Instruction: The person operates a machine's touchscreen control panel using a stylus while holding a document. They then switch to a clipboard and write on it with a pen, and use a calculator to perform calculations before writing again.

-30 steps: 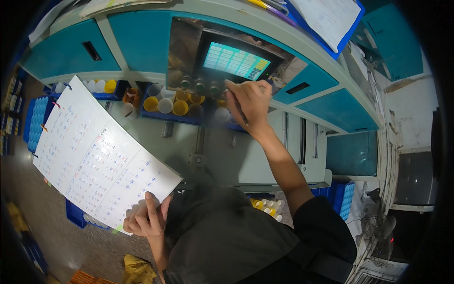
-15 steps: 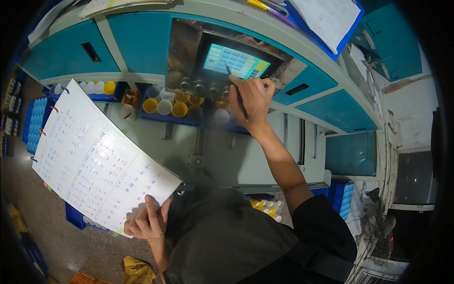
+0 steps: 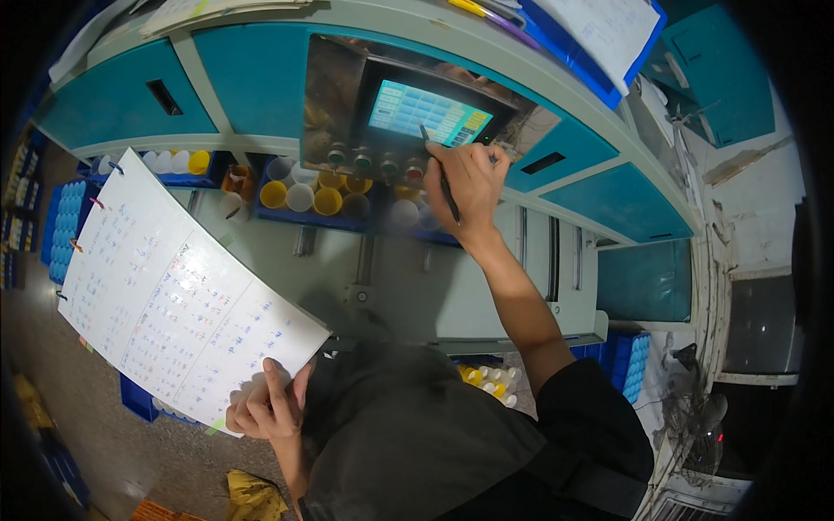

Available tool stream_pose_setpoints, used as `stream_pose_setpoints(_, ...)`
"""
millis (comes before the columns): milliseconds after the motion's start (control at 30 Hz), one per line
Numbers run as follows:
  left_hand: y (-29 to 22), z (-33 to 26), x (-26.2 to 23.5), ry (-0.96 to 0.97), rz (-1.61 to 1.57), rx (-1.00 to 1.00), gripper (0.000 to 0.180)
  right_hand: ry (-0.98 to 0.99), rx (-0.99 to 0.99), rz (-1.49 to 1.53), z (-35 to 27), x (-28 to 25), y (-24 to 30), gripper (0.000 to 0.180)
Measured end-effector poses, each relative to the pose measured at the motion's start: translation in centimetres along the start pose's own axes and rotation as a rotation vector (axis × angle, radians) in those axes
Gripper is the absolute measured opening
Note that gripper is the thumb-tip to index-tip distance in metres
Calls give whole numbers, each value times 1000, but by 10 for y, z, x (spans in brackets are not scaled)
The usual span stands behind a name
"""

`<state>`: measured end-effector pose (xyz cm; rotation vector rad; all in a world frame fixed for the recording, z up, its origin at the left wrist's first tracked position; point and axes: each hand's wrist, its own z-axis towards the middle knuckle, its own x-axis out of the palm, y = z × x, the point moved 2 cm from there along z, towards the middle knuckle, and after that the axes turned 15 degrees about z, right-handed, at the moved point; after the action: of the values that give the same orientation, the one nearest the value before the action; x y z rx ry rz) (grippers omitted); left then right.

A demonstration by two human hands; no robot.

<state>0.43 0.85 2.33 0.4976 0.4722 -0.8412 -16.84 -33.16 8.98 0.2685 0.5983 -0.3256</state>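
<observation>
My right hand is raised to a lit touchscreen set in a teal machine panel, gripping a dark pen whose tip meets the screen's lower edge. Down at the lower left, my left hand pinches the corner of a large white sheet covered in handwritten rows, with clips along its left edge. A row of round knobs sits just below the screen, left of my right hand.
Blue trays with white, yellow and orange cups line the ledge under the panel. Blue crates stand at the lower right, more blue racks at the left. Small bottles lie beneath the machine. Papers on a blue board rest on top.
My right hand has risen from the knobs toward the screen, bringing the pen tip onto it. The sheet in my left hand has barely shifted.
</observation>
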Motion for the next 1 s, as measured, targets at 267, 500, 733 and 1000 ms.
stream_pose_setpoints(267, 1, -1, 1, -15, 6, 4, 61, -18, 17, -22, 3, 3, 0, 28)
stream_pose_setpoints(500, 0, -2, 1, -6, 5, 8, 61, 48, 63, -41, -17, -1, -2, 28)
stream_pose_setpoints(733, 2, -1, 0, -9, 18, 23, 60, 154, -21, 60, -5, 22, 10, 29)
stream_pose_setpoints(1000, 0, -1, 1, -7, 20, 3, 59, 40, 25, 4, 1, 9, 4, 28)
